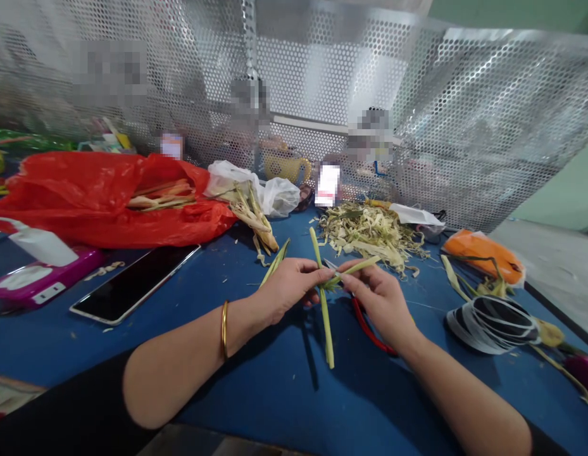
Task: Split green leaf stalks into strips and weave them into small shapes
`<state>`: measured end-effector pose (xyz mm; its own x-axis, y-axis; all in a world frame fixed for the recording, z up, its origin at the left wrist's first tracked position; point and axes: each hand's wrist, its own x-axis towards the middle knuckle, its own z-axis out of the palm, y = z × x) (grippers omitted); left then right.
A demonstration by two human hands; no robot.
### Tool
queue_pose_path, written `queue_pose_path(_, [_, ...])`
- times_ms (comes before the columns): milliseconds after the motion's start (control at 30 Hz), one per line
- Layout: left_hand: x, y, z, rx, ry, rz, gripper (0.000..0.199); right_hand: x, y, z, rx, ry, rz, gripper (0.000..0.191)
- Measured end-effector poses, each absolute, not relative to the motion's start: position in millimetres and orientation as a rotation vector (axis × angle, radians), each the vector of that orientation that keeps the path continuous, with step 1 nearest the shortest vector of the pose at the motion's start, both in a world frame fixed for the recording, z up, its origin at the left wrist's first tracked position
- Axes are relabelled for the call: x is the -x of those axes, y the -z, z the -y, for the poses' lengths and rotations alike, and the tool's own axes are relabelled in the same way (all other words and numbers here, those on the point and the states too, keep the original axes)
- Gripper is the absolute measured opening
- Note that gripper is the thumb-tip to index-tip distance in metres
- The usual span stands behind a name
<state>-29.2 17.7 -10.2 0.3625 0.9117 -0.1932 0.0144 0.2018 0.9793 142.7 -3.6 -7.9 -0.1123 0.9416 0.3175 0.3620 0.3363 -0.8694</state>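
Note:
My left hand (296,282) pinches a small crossed piece of pale green plant strips (326,323) that look like corn husk. One long strip runs upright through the crossing, from above the fingers down towards me. My right hand (376,294) is closed on another strip (362,265), which sticks out to the right past its fingers. Below my right palm curves the red handle of scissors (369,330). A pointed metal blade (330,264) shows between the two hands; whether the right hand grips the scissors is unclear. Another green strip (276,261) lies behind my left hand.
A heap of husk scraps (369,231) lies beyond my hands. Left are a red plastic bag (99,196) holding husks, a phone (135,285) and a purple power strip (42,282). Right are a cord spool (493,324) and an orange packet (486,256). A perforated screen (322,82) stands behind.

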Motion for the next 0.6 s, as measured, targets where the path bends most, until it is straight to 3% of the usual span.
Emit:
queue_pose_path(133, [27.2, 9.9, -14.1, -1.107, -0.649, -0.917, 0.034, -141.4, 8.0, 1.1, 1.185, -0.974, 1.421, 0.021])
queue_pose_path(333, [26.9, 6.9, -14.8, -1.019, -0.59, -0.9, 0.026, -139.4, 9.2, 0.5, 1.216, -1.042, 1.381, 0.022])
queue_pose_path(467, [27.4, 6.2, -16.8, -1.152, -0.643, -1.001, 0.021, -147.4, 10.3, -4.3, 1.274, -0.761, 1.32, 0.018])
queue_pose_path(600, [26.9, 6.7, -13.2, -1.519, -0.691, -1.051, 0.035, -154.6, 5.4, -6.5, 1.323, -0.425, 1.559, 0.02])
